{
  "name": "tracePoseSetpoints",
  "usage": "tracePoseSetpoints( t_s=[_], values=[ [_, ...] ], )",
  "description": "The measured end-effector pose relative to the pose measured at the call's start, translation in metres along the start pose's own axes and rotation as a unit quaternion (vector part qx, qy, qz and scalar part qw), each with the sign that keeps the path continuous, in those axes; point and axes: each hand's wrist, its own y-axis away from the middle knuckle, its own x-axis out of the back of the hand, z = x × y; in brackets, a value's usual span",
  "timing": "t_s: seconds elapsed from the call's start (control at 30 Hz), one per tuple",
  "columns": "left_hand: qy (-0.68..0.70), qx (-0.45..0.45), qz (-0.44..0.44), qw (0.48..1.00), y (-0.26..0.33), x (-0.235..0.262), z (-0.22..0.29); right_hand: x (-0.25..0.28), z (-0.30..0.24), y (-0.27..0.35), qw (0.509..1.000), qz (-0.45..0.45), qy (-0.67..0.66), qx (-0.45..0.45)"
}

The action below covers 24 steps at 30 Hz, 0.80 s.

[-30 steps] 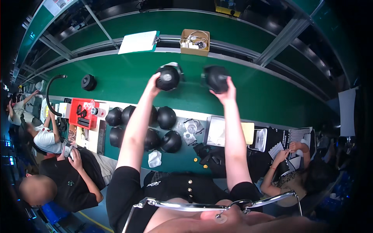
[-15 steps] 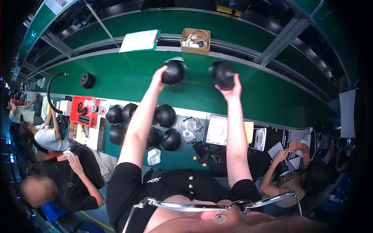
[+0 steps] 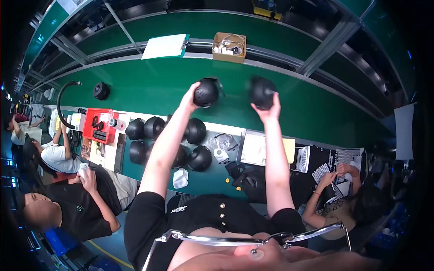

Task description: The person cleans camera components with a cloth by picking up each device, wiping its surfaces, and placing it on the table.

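Gripping a round black unit [image 3: 207, 93] near upper centre, the left hand [image 3: 191, 98] stands apart from the right hand [image 3: 270, 110], which clasps a blurred black unit [image 3: 262, 91] farther right.

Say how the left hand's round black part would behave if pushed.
The round black part would probably roll, given its curved shape. It seems stiff: no dent shows under the left hand. Its smooth-looking surface may be slippery.

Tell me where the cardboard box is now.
In the head view, the cardboard box sits near the top, slightly right of centre, right of the clipboard and farther out than the left hand.
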Motion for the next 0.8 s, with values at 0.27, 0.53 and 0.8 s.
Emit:
tracePoseSetpoints(
  t_s=[0.27, 0.53, 0.8],
  values=[
    [-0.530, -0.241, -0.047, 0.812, 0.182, -0.047, -0.024, 0.072, -0.045, 0.046, 0.992, -0.002, 0.128, -0.007],
    [-0.786, -0.228, -0.061, 0.572, 0.314, -0.021, -0.203, 0.095, -0.035, 0.093, 0.978, -0.125, 0.114, -0.123],
    [-0.805, -0.292, 0.067, 0.511, 0.307, 0.037, -0.298, 0.093, -0.029, 0.107, 0.958, -0.193, 0.135, -0.166]
  ],
)
